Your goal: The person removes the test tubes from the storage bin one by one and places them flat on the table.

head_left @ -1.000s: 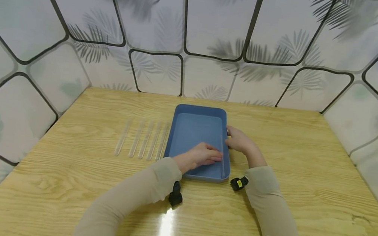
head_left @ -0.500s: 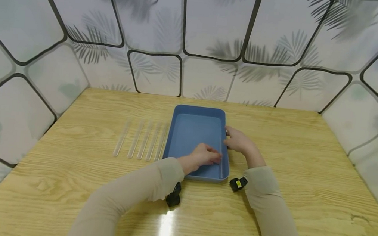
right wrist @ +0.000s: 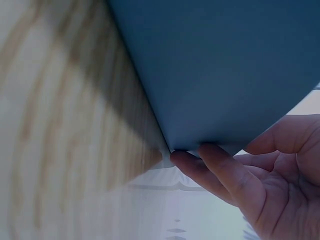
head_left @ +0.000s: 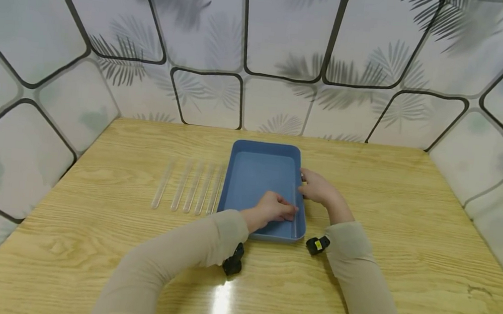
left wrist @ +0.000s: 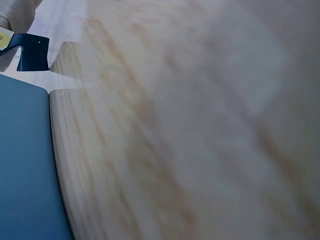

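Observation:
A blue rectangular tray (head_left: 263, 165) lies on the wooden table. Reaching into its near right part, my left hand (head_left: 269, 211) pinches a thin clear tube (head_left: 297, 227), which lies along the right inner wall and is partly hidden by the fingers. My right hand (head_left: 320, 187) is at the tray's right side. In the right wrist view, the right hand's fingertips (right wrist: 215, 152) touch the outer wall low near the table, and another finger lies close to the rim. The left wrist view shows the tray's outer side and table, not the left hand.
Several clear tubes (head_left: 184, 191) lie side by side on the table (head_left: 114, 235), left of the tray; the rightmost is close to the tray's left wall. A patterned fabric wall (head_left: 278, 104) stands behind the table and along both sides.
The left hand has shifted slightly right inside the tray, and its fingers have drawn closer together at the tube. The right hand and the tray stay in place.

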Demonstrator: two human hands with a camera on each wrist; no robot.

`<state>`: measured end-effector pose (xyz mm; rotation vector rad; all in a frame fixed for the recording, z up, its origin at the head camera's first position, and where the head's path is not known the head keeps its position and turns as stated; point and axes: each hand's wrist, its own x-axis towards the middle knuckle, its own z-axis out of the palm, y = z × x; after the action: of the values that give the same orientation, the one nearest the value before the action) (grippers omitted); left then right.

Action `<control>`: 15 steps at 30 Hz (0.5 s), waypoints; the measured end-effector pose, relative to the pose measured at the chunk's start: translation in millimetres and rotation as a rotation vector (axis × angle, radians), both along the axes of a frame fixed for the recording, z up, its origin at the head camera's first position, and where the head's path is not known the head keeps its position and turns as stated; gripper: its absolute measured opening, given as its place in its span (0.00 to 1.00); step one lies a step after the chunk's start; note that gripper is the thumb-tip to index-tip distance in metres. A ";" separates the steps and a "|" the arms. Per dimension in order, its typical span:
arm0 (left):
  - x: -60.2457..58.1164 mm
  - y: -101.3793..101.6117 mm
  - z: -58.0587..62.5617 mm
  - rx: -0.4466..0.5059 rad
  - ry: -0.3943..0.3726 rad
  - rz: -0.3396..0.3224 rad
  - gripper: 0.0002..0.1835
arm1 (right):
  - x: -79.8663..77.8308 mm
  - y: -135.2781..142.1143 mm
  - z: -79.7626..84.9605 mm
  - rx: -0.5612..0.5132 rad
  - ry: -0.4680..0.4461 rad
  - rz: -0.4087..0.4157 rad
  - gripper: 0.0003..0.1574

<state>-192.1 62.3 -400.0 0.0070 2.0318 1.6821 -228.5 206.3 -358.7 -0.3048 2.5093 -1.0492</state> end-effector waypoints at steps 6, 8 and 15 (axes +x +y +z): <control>-1.4 1.1 -0.9 -0.012 0.001 -0.003 0.10 | 0.3 0.7 -1.1 -0.009 0.001 -0.004 0.38; -1.3 1.1 -0.6 -0.013 -0.001 -0.004 0.10 | 0.8 0.8 -0.4 -0.010 0.002 -0.008 0.38; 2.5 -1.6 4.8 -0.009 -0.025 0.019 0.10 | 0.5 -0.1 -1.0 -0.006 -0.003 -0.010 0.38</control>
<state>-189.7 60.8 -395.1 -0.0367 2.0272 1.6759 -228.0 206.2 -359.7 -0.2927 2.5079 -1.0600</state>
